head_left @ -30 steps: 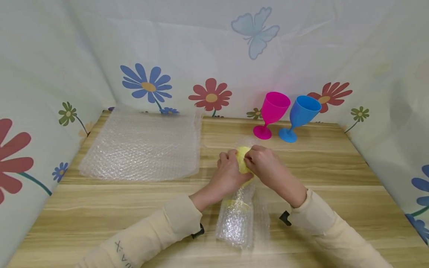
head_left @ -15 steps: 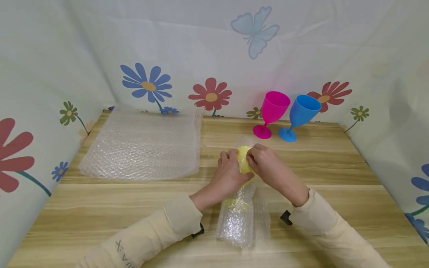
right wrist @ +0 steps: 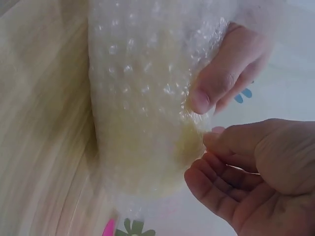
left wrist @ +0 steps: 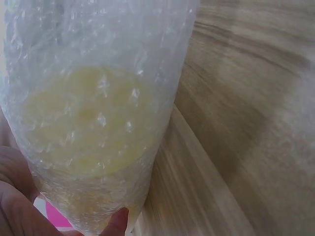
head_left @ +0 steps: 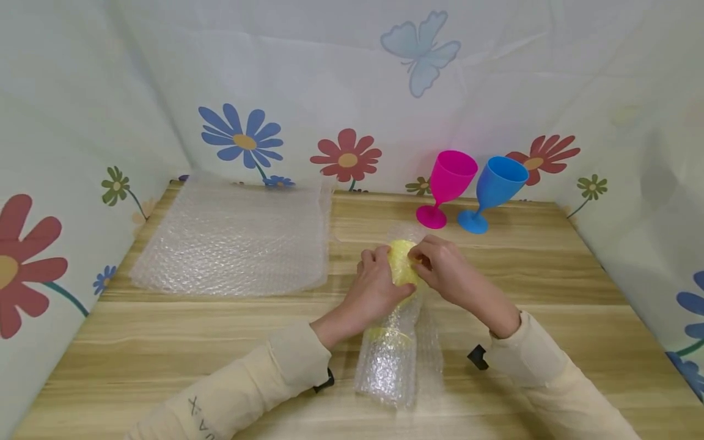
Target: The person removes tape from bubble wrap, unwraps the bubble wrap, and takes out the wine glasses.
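A yellow goblet (head_left: 402, 261) lies on its side, rolled in bubble wrap (head_left: 387, 371), its foot end toward the person. The left hand (head_left: 377, 286) grips the wrapped bowl from the left, fingers over the far side and thumb on the near side. At the bowl's right side the right hand (head_left: 444, 264) pinches the bubble wrap between thumb and fingertips. In the right wrist view its thumb and fingers (right wrist: 211, 189) meet at a yellowish patch, close to the left thumb (right wrist: 202, 98). The left wrist view shows the round yellow foot (left wrist: 88, 120) through the wrap.
A flat stack of bubble wrap sheets (head_left: 236, 238) lies at the back left of the wooden table (head_left: 220, 330). Behind the hands, a pink goblet (head_left: 452, 177) and a blue goblet (head_left: 499, 183) stand upright near the flowered back cloth (head_left: 297, 79).
The right hand has shifted slightly right along the wrapped bowl, uncovering more yellow between the hands. The left hand and the wrapped goblet stay in place.
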A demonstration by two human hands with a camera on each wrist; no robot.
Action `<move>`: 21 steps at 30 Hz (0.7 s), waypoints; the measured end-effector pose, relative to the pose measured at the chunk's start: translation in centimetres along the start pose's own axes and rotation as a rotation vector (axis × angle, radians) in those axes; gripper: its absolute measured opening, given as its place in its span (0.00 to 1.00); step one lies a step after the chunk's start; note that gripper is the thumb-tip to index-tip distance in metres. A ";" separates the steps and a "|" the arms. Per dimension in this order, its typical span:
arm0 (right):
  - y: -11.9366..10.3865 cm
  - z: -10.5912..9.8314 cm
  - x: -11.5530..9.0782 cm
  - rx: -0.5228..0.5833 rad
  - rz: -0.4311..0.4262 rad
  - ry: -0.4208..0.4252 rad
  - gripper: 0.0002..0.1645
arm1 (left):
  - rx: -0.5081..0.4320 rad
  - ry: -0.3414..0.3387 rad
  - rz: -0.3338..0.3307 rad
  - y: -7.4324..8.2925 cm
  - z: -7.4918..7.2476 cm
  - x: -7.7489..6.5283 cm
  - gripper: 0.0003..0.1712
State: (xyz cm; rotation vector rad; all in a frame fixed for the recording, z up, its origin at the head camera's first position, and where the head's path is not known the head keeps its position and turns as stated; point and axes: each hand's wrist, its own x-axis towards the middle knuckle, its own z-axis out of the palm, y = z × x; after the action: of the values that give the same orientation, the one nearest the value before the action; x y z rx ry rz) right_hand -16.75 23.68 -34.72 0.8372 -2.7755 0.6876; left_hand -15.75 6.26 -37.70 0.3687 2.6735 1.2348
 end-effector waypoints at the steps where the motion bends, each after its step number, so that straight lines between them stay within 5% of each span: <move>1: 0.0 0.1 0.0 -0.007 0.001 0.003 0.06 | 0.002 -0.001 -0.004 0.0 0.0 0.0 0.48; 11: 0.0 0.8 -0.2 -0.063 -0.009 0.076 0.04 | 0.027 0.007 -0.005 0.0 0.1 0.1 0.48; 21: -0.5 0.8 0.3 -0.053 0.100 0.080 0.02 | 0.027 0.010 -0.010 0.1 0.1 -0.1 0.49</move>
State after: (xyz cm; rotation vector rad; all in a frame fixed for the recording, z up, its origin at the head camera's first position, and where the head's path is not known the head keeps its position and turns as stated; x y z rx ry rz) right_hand -16.75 22.80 -35.12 0.6508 -2.7657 0.6451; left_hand -15.59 6.40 -37.67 0.3536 2.6997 1.2028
